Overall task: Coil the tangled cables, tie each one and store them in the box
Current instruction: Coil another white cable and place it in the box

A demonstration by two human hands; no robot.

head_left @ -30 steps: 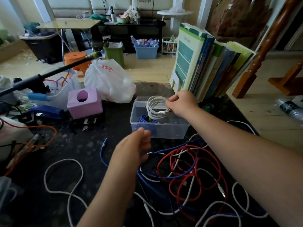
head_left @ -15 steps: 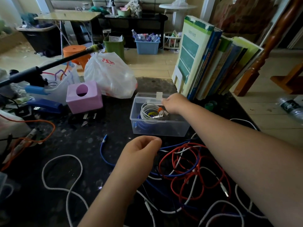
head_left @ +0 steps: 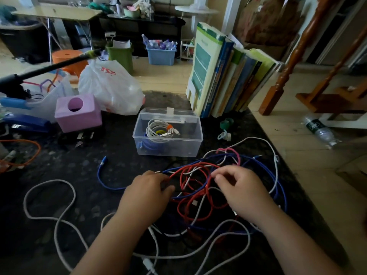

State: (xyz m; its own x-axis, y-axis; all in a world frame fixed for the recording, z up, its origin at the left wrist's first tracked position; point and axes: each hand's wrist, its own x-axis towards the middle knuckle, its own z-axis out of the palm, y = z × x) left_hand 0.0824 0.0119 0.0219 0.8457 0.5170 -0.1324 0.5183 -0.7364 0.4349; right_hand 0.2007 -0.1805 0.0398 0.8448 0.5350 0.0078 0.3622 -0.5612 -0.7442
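Tangled cables [head_left: 200, 187], clear rectangular plastic box [head_left: 168, 147]

The right hand [head_left: 241, 192] has left the box [head_left: 168, 148], leaving the white coil [head_left: 158, 131] inside. Both hands now touch the tangle [head_left: 198, 195], the left hand [head_left: 148, 192] too.

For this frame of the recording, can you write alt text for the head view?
Both bare hands, left and right, reach into a tangle of red, blue and white cables on a dark tabletop. Behind it stands an open clear plastic box holding a tied white cable coil.
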